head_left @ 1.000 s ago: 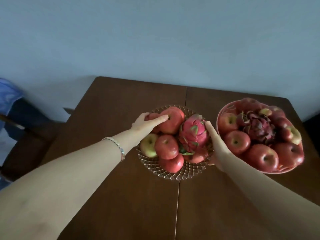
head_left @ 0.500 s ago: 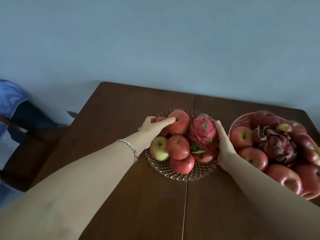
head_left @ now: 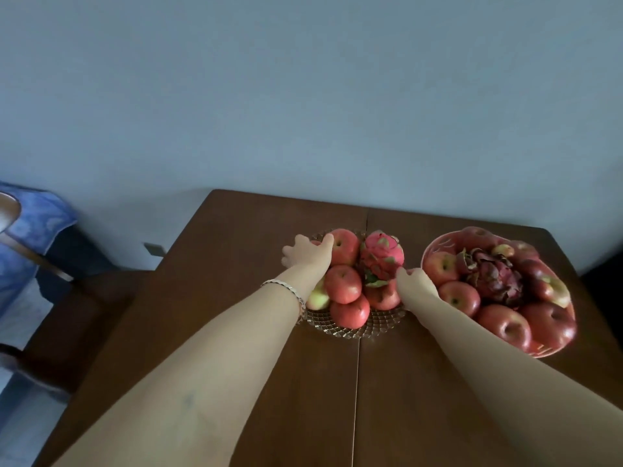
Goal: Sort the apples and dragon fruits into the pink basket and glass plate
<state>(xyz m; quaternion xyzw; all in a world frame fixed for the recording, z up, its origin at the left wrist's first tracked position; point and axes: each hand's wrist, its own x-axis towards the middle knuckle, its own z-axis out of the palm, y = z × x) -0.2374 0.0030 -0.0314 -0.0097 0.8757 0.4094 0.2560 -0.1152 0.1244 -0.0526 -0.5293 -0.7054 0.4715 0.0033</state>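
Note:
A glass plate [head_left: 350,332] in the table's middle holds several red apples [head_left: 343,284], a yellow-green apple [head_left: 317,298] and a bright pink dragon fruit [head_left: 382,256]. My left hand [head_left: 308,254] lies on the plate's far left with its fingers apart, the thumb against the rear apple [head_left: 345,246]. My right hand [head_left: 414,283] touches the lower right side of the pink dragon fruit with a fingertip; its other fingers are hidden. To the right, the pink basket [head_left: 435,246] carries several dark red apples [head_left: 502,326] around a darker dragon fruit [head_left: 495,274].
The brown wooden table [head_left: 337,399] has a seam down its middle and ends at a pale wall behind. A wooden chair [head_left: 84,298] stands at the left, with a blue cloth [head_left: 33,230] beyond it.
My right hand has slid from along the dragon fruit's right side down to its lower right. My left hand stays on the rear apple. The view has shifted.

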